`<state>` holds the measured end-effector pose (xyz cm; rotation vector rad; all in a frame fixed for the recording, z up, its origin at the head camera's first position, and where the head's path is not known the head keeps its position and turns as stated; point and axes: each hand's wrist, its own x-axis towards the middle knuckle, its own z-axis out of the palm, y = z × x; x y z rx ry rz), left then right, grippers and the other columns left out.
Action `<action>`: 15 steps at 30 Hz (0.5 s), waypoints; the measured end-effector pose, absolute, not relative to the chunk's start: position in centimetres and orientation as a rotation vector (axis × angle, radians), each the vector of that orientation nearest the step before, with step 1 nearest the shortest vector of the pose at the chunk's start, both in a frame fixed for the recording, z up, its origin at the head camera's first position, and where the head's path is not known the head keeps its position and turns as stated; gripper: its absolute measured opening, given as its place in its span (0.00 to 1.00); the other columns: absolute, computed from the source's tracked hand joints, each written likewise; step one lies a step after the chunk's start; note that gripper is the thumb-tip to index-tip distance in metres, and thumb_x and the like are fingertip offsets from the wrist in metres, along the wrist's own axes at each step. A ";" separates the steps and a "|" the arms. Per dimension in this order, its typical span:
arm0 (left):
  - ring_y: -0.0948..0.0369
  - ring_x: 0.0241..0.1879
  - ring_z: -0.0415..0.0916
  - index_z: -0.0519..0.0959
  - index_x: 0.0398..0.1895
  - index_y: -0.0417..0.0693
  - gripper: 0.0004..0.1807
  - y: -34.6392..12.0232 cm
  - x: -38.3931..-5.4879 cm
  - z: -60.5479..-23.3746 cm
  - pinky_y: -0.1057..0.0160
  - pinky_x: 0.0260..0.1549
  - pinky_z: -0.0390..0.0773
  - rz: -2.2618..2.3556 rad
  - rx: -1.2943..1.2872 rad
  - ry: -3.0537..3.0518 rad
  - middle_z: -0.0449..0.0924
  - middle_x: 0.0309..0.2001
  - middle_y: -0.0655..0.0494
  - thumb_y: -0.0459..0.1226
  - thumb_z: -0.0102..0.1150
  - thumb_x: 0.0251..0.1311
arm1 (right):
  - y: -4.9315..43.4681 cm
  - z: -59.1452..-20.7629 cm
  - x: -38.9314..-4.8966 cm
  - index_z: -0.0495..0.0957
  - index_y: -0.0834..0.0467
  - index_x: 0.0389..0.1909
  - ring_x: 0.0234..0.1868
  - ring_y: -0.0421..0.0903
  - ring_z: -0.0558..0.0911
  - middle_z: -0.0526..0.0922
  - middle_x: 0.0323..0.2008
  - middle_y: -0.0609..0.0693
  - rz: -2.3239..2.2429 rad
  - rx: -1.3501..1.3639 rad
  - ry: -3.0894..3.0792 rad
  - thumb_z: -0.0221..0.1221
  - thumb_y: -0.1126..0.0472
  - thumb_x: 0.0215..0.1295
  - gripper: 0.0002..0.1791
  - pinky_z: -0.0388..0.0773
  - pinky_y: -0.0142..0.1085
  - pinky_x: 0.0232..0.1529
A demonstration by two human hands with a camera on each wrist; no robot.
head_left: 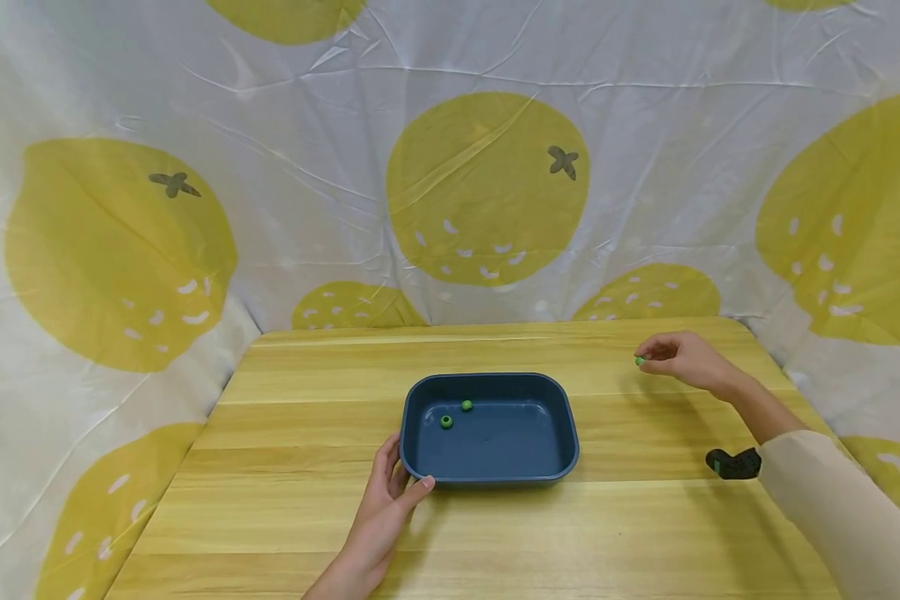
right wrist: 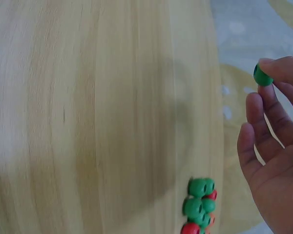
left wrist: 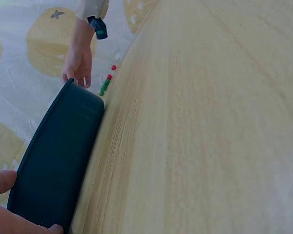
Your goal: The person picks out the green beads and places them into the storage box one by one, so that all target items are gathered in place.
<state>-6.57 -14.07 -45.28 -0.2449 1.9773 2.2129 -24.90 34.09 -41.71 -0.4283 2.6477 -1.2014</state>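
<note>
My left hand (head_left: 381,515) holds a dark blue rectangular tray (head_left: 498,446) at its near left corner, the thumb over the rim. Two green beads (head_left: 446,422) lie apart on the tray's floor, toward its left side. To the right of the tray, my right hand (head_left: 686,360) is raised above the table and pinches a green bead (right wrist: 262,75) between thumb and fingertip. The bead's hole shows in the right wrist view. Below that hand, several green and red beads (right wrist: 195,207) are clustered on the wood; the arm hides them in the head view.
The wooden table (head_left: 292,475) has light and dark grain bands. Behind it and along its sides hangs a white cloth (head_left: 330,167) with yellow lemon prints. A black device (head_left: 733,464) is at the right wrist, by the beige sleeve (head_left: 840,508).
</note>
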 end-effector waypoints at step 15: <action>0.42 0.79 0.43 0.46 0.83 0.52 0.49 -14.0 -6.6 -45.4 0.42 0.71 0.61 2.221 -0.243 1.980 0.41 0.83 0.45 0.31 0.66 0.67 | 29.9 -40.3 -26.2 0.81 0.66 0.53 0.46 0.51 0.82 0.84 0.46 0.53 -1.170 -0.543 2.595 0.66 0.59 0.71 0.17 0.81 0.52 0.49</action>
